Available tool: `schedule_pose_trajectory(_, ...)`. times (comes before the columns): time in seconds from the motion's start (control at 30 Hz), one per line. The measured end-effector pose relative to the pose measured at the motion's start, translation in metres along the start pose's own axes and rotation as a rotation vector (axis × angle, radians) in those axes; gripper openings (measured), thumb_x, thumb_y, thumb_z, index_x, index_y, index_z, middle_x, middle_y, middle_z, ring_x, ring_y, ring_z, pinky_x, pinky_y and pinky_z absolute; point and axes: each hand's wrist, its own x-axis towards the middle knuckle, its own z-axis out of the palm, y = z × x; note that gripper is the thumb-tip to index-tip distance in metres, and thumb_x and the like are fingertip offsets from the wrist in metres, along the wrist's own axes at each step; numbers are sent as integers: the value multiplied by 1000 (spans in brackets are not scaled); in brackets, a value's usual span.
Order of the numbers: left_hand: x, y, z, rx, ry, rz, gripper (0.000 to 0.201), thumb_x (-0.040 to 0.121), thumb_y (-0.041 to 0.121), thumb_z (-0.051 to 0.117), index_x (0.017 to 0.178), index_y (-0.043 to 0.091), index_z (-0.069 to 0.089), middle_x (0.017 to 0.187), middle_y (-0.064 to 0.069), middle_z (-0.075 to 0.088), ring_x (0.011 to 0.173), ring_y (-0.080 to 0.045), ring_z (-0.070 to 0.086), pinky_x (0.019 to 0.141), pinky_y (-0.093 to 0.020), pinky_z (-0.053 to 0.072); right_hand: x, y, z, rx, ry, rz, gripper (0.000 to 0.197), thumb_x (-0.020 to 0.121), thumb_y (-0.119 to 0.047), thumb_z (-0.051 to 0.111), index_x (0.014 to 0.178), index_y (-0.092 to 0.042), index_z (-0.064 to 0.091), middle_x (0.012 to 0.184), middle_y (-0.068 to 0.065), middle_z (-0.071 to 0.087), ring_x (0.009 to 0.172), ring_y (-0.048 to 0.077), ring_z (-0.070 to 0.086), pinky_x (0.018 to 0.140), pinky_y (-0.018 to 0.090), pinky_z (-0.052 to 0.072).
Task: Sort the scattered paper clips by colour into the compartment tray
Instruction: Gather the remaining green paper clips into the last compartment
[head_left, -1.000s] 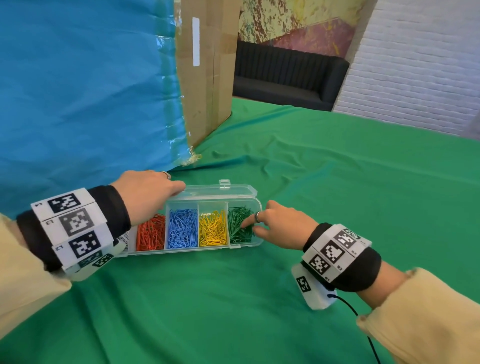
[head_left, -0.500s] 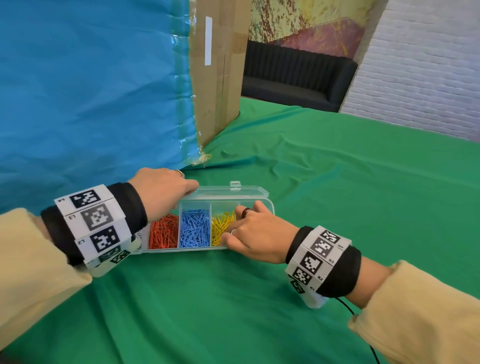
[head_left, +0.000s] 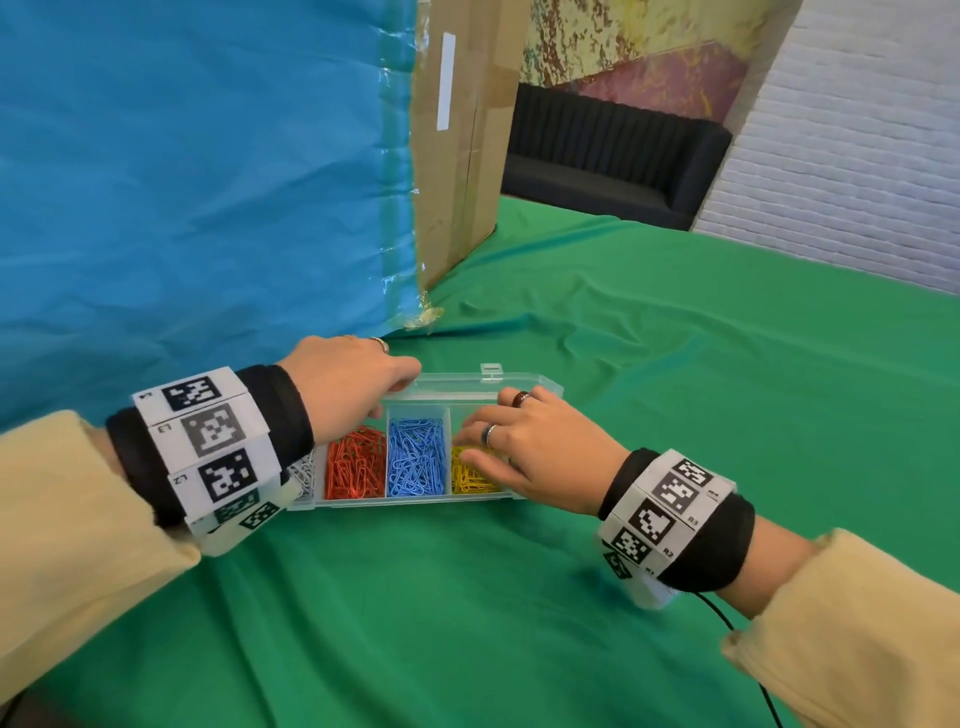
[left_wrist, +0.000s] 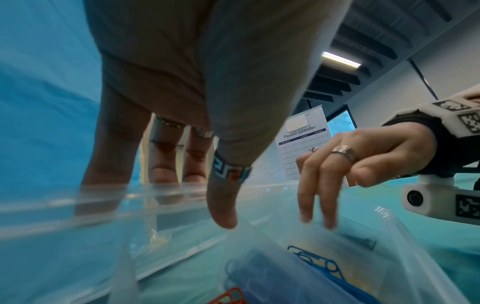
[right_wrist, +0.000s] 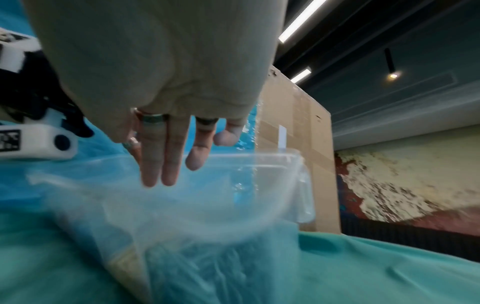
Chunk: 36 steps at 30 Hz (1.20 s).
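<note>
A clear compartment tray (head_left: 405, 501) lies on the green cloth with its lid (head_left: 467, 382) folded open at the back. It holds white clips (head_left: 304, 475), red clips (head_left: 356, 462), blue clips (head_left: 415, 457) and yellow clips (head_left: 470, 480). My right hand hides the green compartment. My left hand (head_left: 384, 400) holds the tray's back left rim: the left wrist view shows the fingers behind the clear wall and the thumb (left_wrist: 223, 205) in front. My right hand (head_left: 478, 447) lies over the tray's right end, fingers (right_wrist: 161, 160) straight, reaching down at the yellow clips and holding nothing.
A tall cardboard box (head_left: 457, 156) faced with a blue sheet (head_left: 208, 182) stands just behind the tray on the left. Wrinkled green cloth (head_left: 675, 389) spreads to the right and front. A thin black cable (head_left: 727, 623) trails from my right wrist. A black sofa (head_left: 613, 150) is far back.
My right hand has slid left, from the green compartment to over the yellow one, now covering the green clips. My left hand has stayed on the tray's back rim.
</note>
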Motion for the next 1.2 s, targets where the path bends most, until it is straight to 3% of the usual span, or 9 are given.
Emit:
schedule_pose_trajectory(0.1, 1, 1, -3, 33, -7, -3, 29, 85, -6, 39, 95, 20, 42, 82, 6, 44, 74, -10, 51, 47, -25, 21, 6, -11, 4, 80, 43, -165, 40, 92, -39, 34, 92, -24, 71, 83, -8, 68, 64, 21, 61, 58, 27, 48)
schedule_pose_trajectory(0.23, 0, 4, -8, 40, -21, -4, 30, 84, -7, 37, 94, 21, 41, 86, 5, 48, 82, -12, 55, 47, -25, 18, 3, -24, 6, 79, -29, -183, 41, 90, -37, 31, 93, -23, 70, 96, -5, 64, 54, 21, 60, 42, 23, 43)
schedule_pose_trajectory(0.37, -1, 5, -11, 23, -34, 1, 33, 79, -9, 34, 92, 22, 40, 89, 5, 53, 89, -12, 58, 48, -26, 17, 7, -30, 1, 58, -248, -128, 62, 91, -47, 9, 122, -28, 59, 130, -13, 51, 85, 24, 65, 58, 26, 38)
schedule_pose_trajectory(0.43, 0, 5, -10, 41, -28, 1, 31, 82, -7, 36, 92, 22, 40, 88, 5, 53, 85, -14, 55, 48, -26, 17, 11, -30, -2, -7, -284, -90, 54, 97, -48, 13, 126, -32, 55, 141, -14, 38, 94, 26, 62, 61, 28, 35)
schedule_pose_trajectory(0.67, -1, 6, -7, 68, -12, -6, 21, 90, 4, 44, 94, 23, 40, 85, 5, 46, 81, -18, 47, 47, -26, 16, 11, -17, -10, 35, -262, 33, 42, 100, -41, 23, 134, -35, 45, 145, -16, 30, 102, 25, 60, 75, 34, 47)
schedule_pose_trajectory(0.83, 2, 3, -5, 37, -8, -14, 26, 88, -1, 41, 97, 24, 43, 86, 5, 51, 78, -14, 46, 48, -26, 16, 4, -24, -4, 31, -260, -45, 49, 92, -57, 33, 130, -34, 52, 126, -3, 41, 86, 25, 60, 60, 33, 44)
schedule_pose_trajectory(0.93, 5, 2, -4, 26, -21, -21, 27, 88, -1, 40, 99, 24, 44, 84, 7, 49, 77, -11, 45, 48, -25, 17, 6, -29, 2, -63, -221, -61, 40, 73, -39, 74, 110, -28, 65, 105, 4, 52, 61, 23, 59, 40, 24, 30)
schedule_pose_trajectory(1.0, 8, 0, -4, 9, -44, -30, 27, 88, -1, 41, 98, 24, 44, 83, 8, 50, 80, -13, 48, 49, -26, 20, 7, -30, 4, -100, -142, -56, 36, 55, -26, 86, 87, -26, 69, 86, 2, 55, 43, 20, 54, 34, 18, 21)
schedule_pose_trajectory(1.2, 28, 9, -9, -123, -122, -26, 12, 93, 16, 53, 101, 24, 48, 84, 11, 50, 85, -14, 45, 66, -29, 36, -11, -24, -8, -143, -14, -41, 26, 56, -24, 83, 74, -27, 64, 58, -5, 51, 36, 20, 51, 41, 12, 1)
